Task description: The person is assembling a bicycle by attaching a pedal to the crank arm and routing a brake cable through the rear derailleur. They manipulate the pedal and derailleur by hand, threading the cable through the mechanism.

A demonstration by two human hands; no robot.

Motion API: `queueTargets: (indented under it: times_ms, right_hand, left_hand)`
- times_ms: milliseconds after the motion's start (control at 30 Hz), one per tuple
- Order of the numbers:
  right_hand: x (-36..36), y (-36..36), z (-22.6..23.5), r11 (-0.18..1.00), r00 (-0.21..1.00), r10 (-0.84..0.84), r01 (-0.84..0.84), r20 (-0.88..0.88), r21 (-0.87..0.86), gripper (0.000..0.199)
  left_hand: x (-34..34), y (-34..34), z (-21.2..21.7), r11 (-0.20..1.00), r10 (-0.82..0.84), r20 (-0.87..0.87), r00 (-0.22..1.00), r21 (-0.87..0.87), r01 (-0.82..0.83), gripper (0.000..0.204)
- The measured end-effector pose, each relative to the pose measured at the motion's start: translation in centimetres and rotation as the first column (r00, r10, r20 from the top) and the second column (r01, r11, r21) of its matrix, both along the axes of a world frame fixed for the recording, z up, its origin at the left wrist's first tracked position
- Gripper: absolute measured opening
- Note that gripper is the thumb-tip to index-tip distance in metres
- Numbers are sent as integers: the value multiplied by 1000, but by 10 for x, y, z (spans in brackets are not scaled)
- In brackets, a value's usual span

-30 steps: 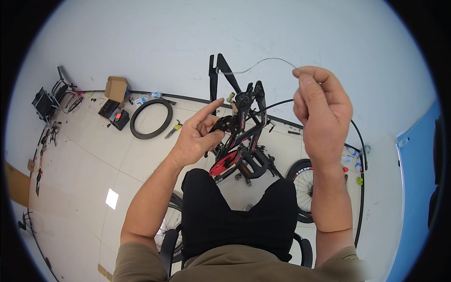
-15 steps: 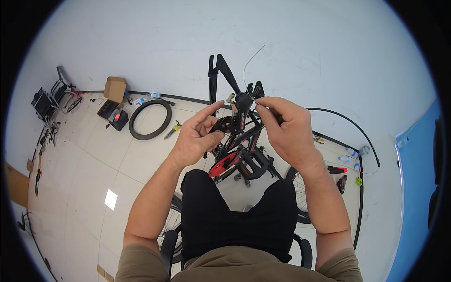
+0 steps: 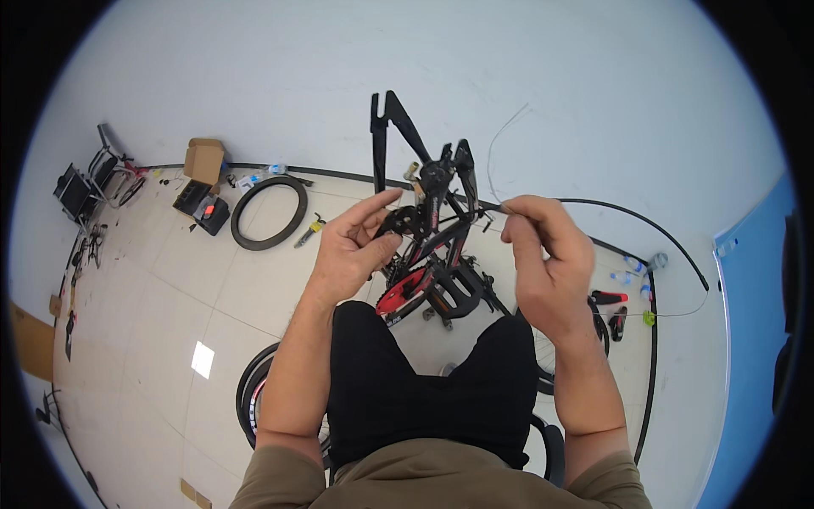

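Note:
In front of me stands a black bicycle frame (image 3: 437, 216) with its forked end pointing up. A red chainring (image 3: 402, 290) and a black pedal (image 3: 462, 293) sit low on it. My left hand (image 3: 349, 254) grips a black derailleur-like part (image 3: 400, 222) between thumb and curled fingers, its index finger stretched past it. To the right of the frame, my right hand (image 3: 551, 263) is closed in a pinch on a thin brake or shift cable (image 3: 491, 165), whose bare wire curves upward. Black cable housing (image 3: 640, 222) arcs away to the right behind that hand; fine wire emerges from its far end.
A loose tyre (image 3: 270, 213), an open cardboard box (image 3: 204, 157) and a yellow-marked tool (image 3: 310, 231) lie on the floor to the left. Bicycle wheels (image 3: 247, 399) lie beside my legs. Water bottles (image 3: 634, 265) and red-black tools (image 3: 609, 297) are at right, near the wall.
My right hand has drawn back to the right, away from the frame, and the cable with its housing has shifted right too. My left hand keeps its grip on the derailleur-like part.

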State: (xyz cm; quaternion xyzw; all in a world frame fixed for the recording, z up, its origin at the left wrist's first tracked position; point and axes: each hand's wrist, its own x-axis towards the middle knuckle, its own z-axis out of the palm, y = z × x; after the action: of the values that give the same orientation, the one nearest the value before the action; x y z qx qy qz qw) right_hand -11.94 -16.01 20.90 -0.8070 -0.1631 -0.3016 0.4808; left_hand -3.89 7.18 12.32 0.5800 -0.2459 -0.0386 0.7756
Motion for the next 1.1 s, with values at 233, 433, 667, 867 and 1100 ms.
queueTargets:
  times_ms: [233, 433, 667, 867, 1100]
  right_hand:
    - [-42, -11, 2, 987, 987, 51, -73, 151, 144, 14]
    - [-27, -5, -5, 930, 998, -65, 59, -4, -363, 9]
    - [-15, -34, -25, 711, 914, -384, 200, -134, -674, 13]
    - [-12, -26, -16, 880, 943, -279, 176, -182, -442, 11]
    - [6, -3, -23, 999, 991, -21, 24, -130, 22, 14]
  left_hand:
    - [-1, 1, -7, 1000, 22, 39, 999, -20, -21, 58]
    - [1, 3, -4, 1000, 5, 50, 999, -5, -5, 57]
    - [3, 4, -3, 995, 65, 90, 994, 69, -72, 58]
    - [3, 5, -3, 994, 58, 55, 997, 91, -63, 56]
    - [3, 3, -1, 998, 9, 70, 997, 65, -13, 53]
